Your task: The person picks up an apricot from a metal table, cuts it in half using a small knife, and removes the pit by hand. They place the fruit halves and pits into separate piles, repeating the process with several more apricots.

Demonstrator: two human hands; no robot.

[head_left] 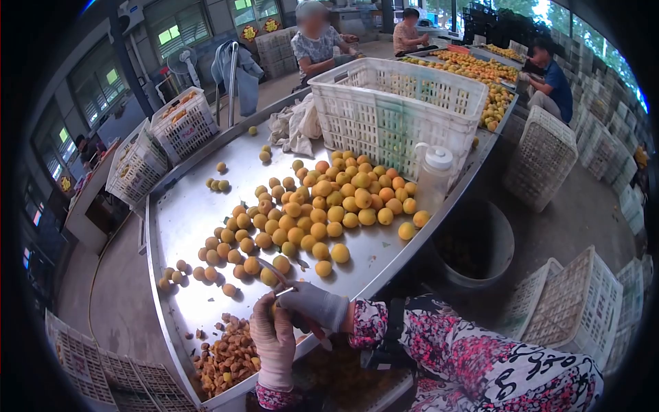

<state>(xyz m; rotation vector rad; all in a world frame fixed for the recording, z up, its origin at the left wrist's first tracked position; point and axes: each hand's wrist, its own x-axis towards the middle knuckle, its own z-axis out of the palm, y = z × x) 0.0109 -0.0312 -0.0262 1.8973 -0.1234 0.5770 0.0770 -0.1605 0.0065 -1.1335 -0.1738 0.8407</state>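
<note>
In the head view, my right hand (314, 305), in a grey glove, is closed on a hand tool with curved, reddish-brown handles (271, 270), perhaps pliers. A short bright metal part shows near its fingers. My left hand (274, 343), in a pale glove, is closed against the right one. A small yellow patch, apparently an apricot (275, 309), shows between them, mostly hidden. Beyond the hands, a heap of orange-yellow apricots (302, 223) spreads over the metal table (357, 275). Left of my left hand lies a pile of brown fruit stones (223, 357).
A white plastic crate (398, 113), a pale cloth (296, 127) and a clear bottle (434, 172) stand along the table's far side. A bucket (473, 244) and stacked crates (566, 302) are at right. Several people sit around the tables behind.
</note>
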